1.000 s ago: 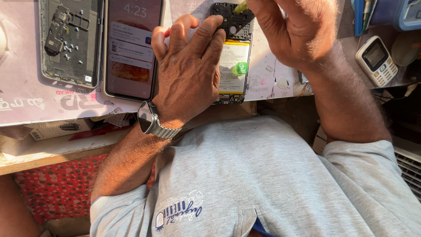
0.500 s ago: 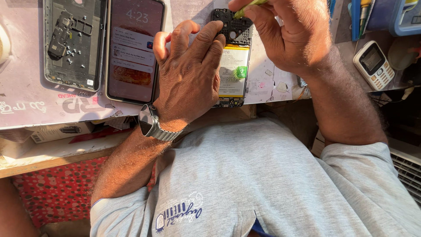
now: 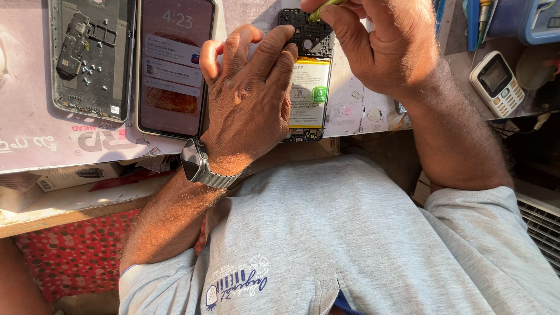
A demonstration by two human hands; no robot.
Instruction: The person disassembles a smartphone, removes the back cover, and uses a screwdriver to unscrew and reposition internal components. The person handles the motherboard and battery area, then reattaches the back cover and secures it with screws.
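An opened phone (image 3: pixel 309 87) lies on the bench with its back off, showing a black circuit cover and a pale yellow battery. My left hand (image 3: pixel 248 105) rests on its left side, fingers laid across the upper part and pressing it down. My right hand (image 3: pixel 379 44) is above its top end, pinched around a thin yellow-green tool (image 3: pixel 324 9) whose tip touches the black cover. A dark watch (image 3: pixel 195 160) sits on my left wrist.
A lit smartphone (image 3: pixel 175 64) lies left of my left hand. Further left is a removed back shell (image 3: pixel 90 58) with loose screws. A small white keypad phone (image 3: pixel 496 81) sits at the right. Tools stand in a blue holder (image 3: pixel 501 20) at the top right.
My right hand and the tool have shifted slightly up and right over the phone's top end. My left hand stays pressed on the phone.
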